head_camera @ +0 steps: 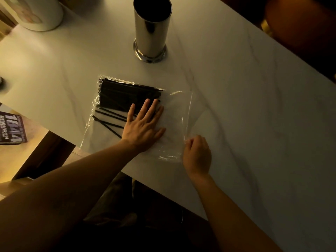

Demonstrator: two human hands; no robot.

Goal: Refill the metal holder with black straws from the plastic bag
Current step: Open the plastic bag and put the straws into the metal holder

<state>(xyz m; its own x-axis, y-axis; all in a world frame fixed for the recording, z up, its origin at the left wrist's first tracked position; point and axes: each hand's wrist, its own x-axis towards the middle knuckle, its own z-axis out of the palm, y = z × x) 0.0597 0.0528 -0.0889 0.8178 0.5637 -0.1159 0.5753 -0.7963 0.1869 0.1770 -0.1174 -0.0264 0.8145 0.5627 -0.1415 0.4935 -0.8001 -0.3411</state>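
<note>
**Straw bag flat on the marble table, holder standing beyond it**

The white marble table (236, 88) carries everything. Beyond the plastic bag (172, 124) stands the metal holder (151, 31), upright, mouth open upward. The bag lies flat near the table's near edge; its black straws (125, 93) lie bunched at the far-left side, long axes running left to right. The left hand (143, 128) lies spread, palm down, on the bag. The right hand (197, 153) pinches the bag's near-right edge. Left of the bag, off the table, a dark booklet (12, 130) shows upside-down print, unreadable.
</note>
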